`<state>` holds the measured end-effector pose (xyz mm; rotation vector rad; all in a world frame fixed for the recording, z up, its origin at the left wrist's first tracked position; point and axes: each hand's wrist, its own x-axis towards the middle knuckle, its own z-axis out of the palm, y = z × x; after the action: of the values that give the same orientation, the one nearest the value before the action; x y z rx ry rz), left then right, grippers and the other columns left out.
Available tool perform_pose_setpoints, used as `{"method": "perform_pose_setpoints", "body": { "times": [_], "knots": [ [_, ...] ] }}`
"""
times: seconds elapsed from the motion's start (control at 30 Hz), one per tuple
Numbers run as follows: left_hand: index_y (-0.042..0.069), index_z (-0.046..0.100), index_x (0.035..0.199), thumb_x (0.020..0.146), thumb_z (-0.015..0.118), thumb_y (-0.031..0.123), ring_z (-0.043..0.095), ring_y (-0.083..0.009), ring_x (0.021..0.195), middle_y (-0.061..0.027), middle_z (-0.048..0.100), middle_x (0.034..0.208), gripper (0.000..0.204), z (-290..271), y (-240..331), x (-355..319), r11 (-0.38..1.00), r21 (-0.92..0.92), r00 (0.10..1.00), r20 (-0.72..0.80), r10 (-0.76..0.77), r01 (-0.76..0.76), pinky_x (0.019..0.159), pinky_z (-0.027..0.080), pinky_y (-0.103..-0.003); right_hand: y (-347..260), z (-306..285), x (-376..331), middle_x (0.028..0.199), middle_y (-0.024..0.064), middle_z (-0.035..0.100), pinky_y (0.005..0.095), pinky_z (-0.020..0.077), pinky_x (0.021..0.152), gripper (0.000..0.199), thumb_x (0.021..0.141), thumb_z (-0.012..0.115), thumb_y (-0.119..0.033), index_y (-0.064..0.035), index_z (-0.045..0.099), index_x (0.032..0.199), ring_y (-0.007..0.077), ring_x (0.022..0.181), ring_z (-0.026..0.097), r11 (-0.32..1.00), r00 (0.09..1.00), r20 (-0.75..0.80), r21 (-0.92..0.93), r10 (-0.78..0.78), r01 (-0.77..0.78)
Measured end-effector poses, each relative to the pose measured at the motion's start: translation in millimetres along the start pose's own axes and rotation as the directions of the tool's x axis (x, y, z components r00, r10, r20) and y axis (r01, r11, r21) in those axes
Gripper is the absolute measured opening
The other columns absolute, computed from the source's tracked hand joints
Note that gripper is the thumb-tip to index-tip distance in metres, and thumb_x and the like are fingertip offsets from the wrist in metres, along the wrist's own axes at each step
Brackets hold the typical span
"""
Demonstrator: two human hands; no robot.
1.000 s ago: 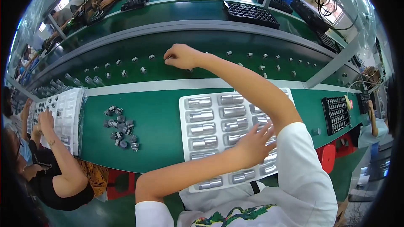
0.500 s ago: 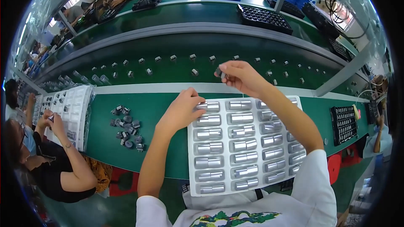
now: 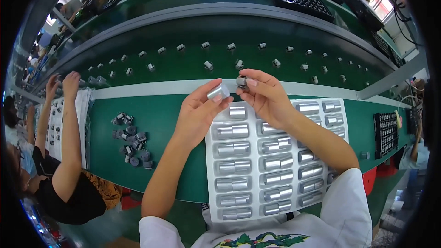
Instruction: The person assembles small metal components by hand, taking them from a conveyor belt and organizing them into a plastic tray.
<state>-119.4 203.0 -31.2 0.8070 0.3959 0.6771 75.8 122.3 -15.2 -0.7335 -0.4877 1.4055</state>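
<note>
My left hand (image 3: 200,110) pinches a silver metal cylinder (image 3: 217,93) between thumb and fingers, its open-looking end turned toward the right. Just beside it, my right hand (image 3: 266,93) grips a small grey and metallic component (image 3: 241,81); the two parts are close but apart. Below both hands lies a white moulded tray (image 3: 256,179) with rows of silver cylinders (image 3: 232,166) lying on their sides. In the top left pocket only one short cylinder (image 3: 237,112) shows. My right forearm covers part of the tray's upper right.
A pile of small grey components (image 3: 133,138) sits left on the green table. Beyond a pale rail, a green belt (image 3: 183,76) carries rows of similar parts. A black tray (image 3: 386,133) stands at right. At left, a co-worker's arms (image 3: 69,124) reach over another white tray (image 3: 85,110).
My left hand has lifted a cylinder from the tray's top left pocket. My right hand has brought its component close to it. The co-worker at left has reached forward.
</note>
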Motion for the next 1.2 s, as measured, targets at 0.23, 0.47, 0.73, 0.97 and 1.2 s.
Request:
{"method": "perform_pose_setpoints", "body": {
  "times": [0.23, 0.47, 0.73, 0.97, 1.2],
  "knots": [
    [0.001, 0.05, 0.139, 0.098, 0.055, -0.001, 0.062, -0.0304, 0.118, -0.0164, 0.062, 0.124, 0.041, 2.1, -0.5, -5.7, 0.964, -0.259, 0.998, 0.02, -0.058, 0.061, 0.104, 0.052, -0.036, -7.4, -2.8, -7.9, 0.104, 0.0117, 0.071, 0.0285, 0.0579, 0.083, 0.028, 0.098, 0.063, -0.008, 0.0012, 0.063, 0.124, 0.0193, 0.087, 0.072, 0.984, 0.994, 0.111, -0.174, -0.017, 0.037],
    [0.004, 0.044, 0.142, 0.098, 0.055, 0.002, 0.063, -0.0272, 0.115, -0.0149, 0.061, 0.124, 0.045, -2.8, -7.8, -7.8, 0.974, -0.226, 1.0, 0.006, 0.021, -0.019, 0.102, 0.053, -0.035, -1.0, 6.3, -11.0, 0.11, 0.0113, 0.068, 0.0276, 0.0556, 0.083, 0.034, 0.09, 0.068, 0.003, 0.0023, 0.064, 0.124, 0.0137, 0.092, 0.066, 0.837, 0.943, 0.214, -0.439, -0.256, 0.327],
    [0.0, 0.044, 0.14, 0.104, 0.048, 0.016, 0.062, -0.0235, 0.106, -0.0151, 0.059, 0.121, 0.041, 2.4, -1.9, -6.2, 0.943, -0.322, 0.995, 0.07, -0.067, 0.086, 0.095, 0.052, -0.032, -13.3, 11.3, -13.1, 0.115, 0.0141, 0.063, 0.0269, 0.0558, 0.085, 0.038, 0.081, 0.072, 0.013, 0.0048, 0.065, 0.117, 0.0143, 0.095, 0.065, 0.716, 0.908, 0.279, -0.559, -0.313, 0.418],
    [-0.001, 0.051, 0.132, 0.108, 0.042, 0.022, 0.064, -0.0196, 0.093, -0.013, 0.063, 0.111, 0.035, 6.3, -3.6, -8.8, 0.955, -0.264, 0.99, 0.049, -0.13, 0.139, 0.085, 0.054, -0.033, -16.9, 9.0, -13.7, 0.114, 0.0138, 0.065, 0.0263, 0.056, 0.084, 0.039, 0.077, 0.077, 0.01, 0.003, 0.069, 0.115, 0.0157, 0.093, 0.066, 0.522, 0.87, 0.383, -0.696, -0.311, 0.493],
    [-0.003, 0.059, 0.123, 0.108, 0.046, 0.026, 0.061, -0.0147, 0.085, -0.0097, 0.066, 0.105, 0.036, 7.5, -5.9, -10.2, 0.995, -0.049, 0.993, 0.083, -0.086, 0.09, 0.079, 0.053, -0.029, -25.6, 7.5, -11.8, 0.1, 0.0117, 0.07, 0.0272, 0.0553, 0.078, 0.037, 0.073, 0.082, 0.002, 0.0005, 0.073, 0.109, 0.0197, 0.089, 0.069, 0.202, 0.763, 0.582, -0.741, -0.282, 0.64]
  ]
}}
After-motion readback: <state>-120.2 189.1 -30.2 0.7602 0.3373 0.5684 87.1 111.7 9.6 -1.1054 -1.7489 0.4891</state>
